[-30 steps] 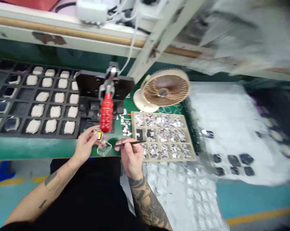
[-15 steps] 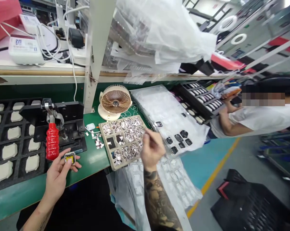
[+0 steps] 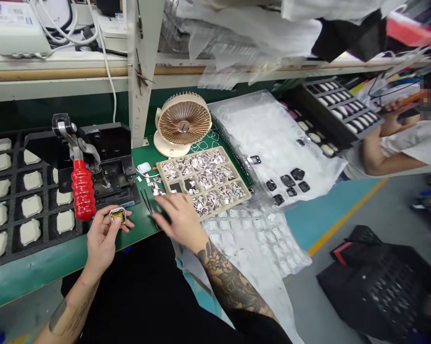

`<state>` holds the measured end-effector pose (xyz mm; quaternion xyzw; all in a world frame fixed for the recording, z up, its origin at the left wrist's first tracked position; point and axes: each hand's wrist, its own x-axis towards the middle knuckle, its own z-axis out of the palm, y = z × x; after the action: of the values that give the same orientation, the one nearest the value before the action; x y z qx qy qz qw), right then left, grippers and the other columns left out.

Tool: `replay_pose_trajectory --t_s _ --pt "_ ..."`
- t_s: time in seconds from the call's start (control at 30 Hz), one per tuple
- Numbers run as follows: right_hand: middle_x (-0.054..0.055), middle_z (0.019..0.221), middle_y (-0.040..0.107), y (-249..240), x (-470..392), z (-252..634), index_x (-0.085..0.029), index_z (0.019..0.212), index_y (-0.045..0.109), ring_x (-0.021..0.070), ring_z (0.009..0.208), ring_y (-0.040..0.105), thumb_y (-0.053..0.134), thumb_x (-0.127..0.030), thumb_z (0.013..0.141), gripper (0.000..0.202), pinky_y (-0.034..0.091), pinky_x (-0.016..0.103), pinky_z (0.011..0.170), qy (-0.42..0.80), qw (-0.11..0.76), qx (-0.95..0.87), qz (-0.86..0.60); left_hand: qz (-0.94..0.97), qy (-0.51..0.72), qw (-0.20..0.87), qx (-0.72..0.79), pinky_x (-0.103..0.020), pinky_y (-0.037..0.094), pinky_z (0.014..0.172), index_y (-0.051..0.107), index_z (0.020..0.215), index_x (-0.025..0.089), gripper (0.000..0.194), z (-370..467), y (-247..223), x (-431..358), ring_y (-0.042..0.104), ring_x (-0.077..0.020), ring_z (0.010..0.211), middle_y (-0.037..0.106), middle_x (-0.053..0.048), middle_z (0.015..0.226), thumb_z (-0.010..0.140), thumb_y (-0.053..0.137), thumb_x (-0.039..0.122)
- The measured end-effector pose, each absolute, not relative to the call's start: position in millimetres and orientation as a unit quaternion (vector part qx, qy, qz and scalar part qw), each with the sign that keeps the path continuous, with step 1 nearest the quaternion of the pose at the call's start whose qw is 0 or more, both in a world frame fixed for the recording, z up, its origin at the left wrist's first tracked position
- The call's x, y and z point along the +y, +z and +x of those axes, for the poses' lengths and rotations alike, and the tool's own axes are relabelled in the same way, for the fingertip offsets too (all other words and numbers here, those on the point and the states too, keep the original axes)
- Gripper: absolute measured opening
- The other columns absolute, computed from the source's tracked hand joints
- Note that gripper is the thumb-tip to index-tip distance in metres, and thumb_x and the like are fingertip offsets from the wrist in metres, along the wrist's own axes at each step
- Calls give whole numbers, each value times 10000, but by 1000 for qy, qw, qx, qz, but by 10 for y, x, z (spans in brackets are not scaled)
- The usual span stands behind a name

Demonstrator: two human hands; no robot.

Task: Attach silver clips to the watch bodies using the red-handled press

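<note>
In my left hand [image 3: 102,236] is a small watch case [image 3: 117,215], pinched between thumb and fingers. Its open side faces up, with a yellow part inside under my thumb. My right hand [image 3: 181,220] is palm down with its fingers apart, at the left front edge of a beige compartment tray [image 3: 249,195]. Dark tweezers [image 3: 146,200] are by its thumb, on the green mat; the thumb partly hides them. Small silvery pieces [image 3: 215,174] fill most of the tray's compartments, and several loose ones lie beside it.
Left stands a black clamp press with a red handle [image 3: 82,191], beside a black foam tray [image 3: 13,229] of pale blocks. A beige fan [image 3: 183,122] sits behind the compartment tray. Right, black frames [image 3: 288,180] lie on white sheeting [image 3: 251,129]. A co-worker [image 3: 397,143] is at far right.
My right hand has moved left from the tray's right side and opened from a pinch. Tweezers now show on the mat. The left hand still holds the watch case; the view has shifted.
</note>
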<state>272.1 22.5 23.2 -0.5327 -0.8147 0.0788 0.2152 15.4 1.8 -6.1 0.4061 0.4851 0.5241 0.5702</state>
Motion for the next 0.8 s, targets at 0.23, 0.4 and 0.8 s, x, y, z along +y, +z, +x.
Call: replay_pose_trajectory --t_s 0.23,0.4,0.8 --pt "110 1097 745 141 928 3482 -191 1178 770 286 1073 649 618 -275 1058 212 485 452 970 29 290 -673 -680 405 528 575 477 -337 637 725 567 1272 198 361 170 -63 22 815 -225 841 825 -144 1179 1042 755 403" --pt "66 907 692 4 1133 3527 -208 914 755 254 918 621 667 -284 995 141 482 404 878 68 306 -650 -693 413 532 566 475 -339 632 732 543 1243 207 302 174 -96 2 808 -223 853 821 -144 1198 1069 717 382" --pt "105 1105 705 36 1189 3501 -216 1183 773 296 1074 639 672 -309 1002 227 507 459 1001 77 296 -687 -659 487 473 555 481 -315 601 738 630 1257 206 240 127 -165 -11 763 -186 847 813 -111 1162 1079 702 350"
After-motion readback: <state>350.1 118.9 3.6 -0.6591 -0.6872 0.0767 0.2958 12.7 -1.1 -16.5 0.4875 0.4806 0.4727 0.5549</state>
